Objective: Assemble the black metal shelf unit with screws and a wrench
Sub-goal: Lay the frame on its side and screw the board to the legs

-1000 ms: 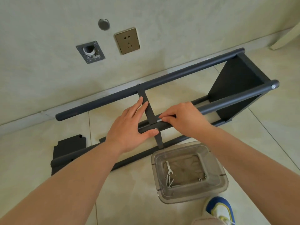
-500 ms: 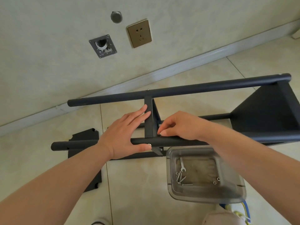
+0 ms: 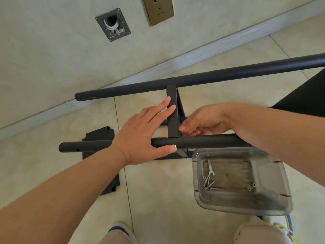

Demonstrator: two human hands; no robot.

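Black near tube braced by flat left hand, thumb on screw; right hand pinching unseen (nut?). Next: wrench from tray.

Premises appear to be a room in a dwelling, unfurnished at this spot. Floor is glossy beige tile with thin grout lines, meeting a pale wall at a light skirting board. The wall carries a bronze-coloured socket plate and an uncovered junction box with white cable coiled inside.
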